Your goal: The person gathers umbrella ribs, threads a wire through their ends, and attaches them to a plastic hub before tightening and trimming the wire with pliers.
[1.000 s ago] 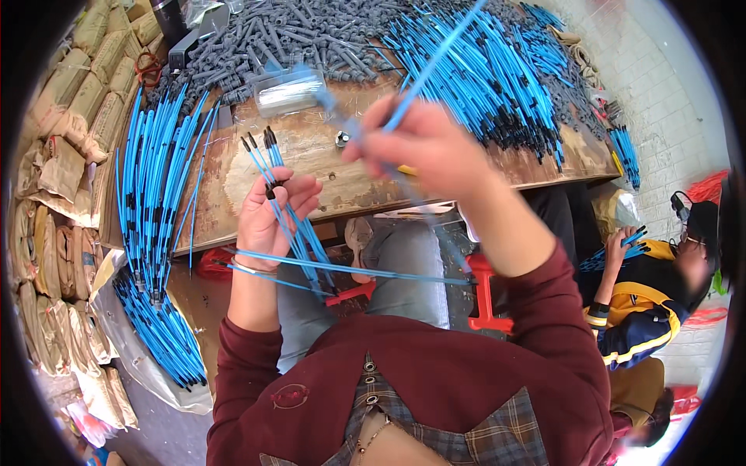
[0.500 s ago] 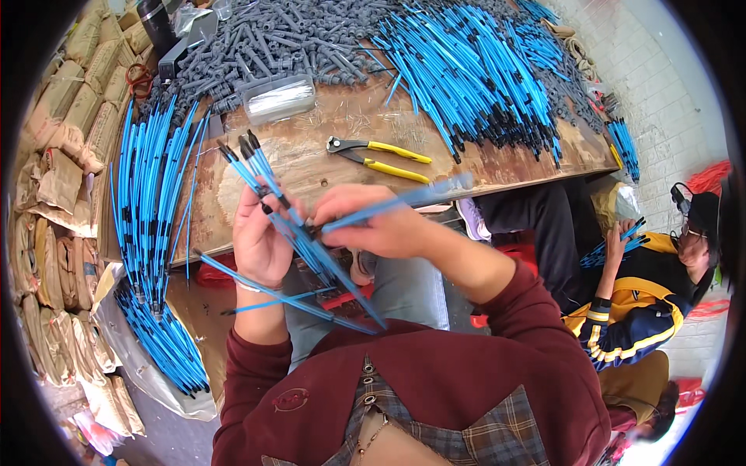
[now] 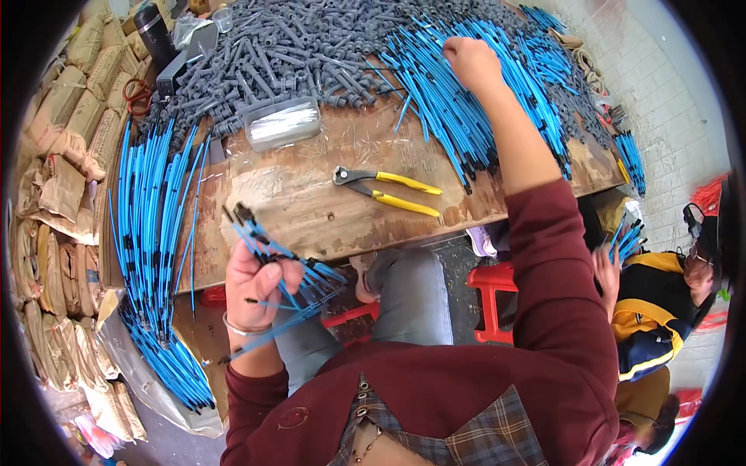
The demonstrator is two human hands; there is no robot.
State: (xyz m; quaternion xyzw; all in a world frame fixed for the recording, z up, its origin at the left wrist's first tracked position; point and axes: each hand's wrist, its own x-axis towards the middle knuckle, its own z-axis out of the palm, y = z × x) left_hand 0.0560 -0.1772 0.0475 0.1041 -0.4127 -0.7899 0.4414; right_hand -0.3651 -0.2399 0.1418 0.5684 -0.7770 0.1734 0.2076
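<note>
Moved: right hand (image 3: pixel 470 62) has left the bundle, now closed on the blue tube pile (image 3: pixel 466 101) beyond the pliers (image 3: pixel 386 190).
Left hand (image 3: pixel 252 283): fist gripping blue tube bundle (image 3: pixel 291 276) below the bench (image 3: pixel 311 210) edge.
Risk: fanned, loosely held tubes could slip out.

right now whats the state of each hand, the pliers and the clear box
left hand: shut on a bundle of blue tubes, held off the table
right hand: reaching into the blue tube pile, grip unclear
pliers: lying flat on the table, jaws closed
clear box: lid closed
</note>
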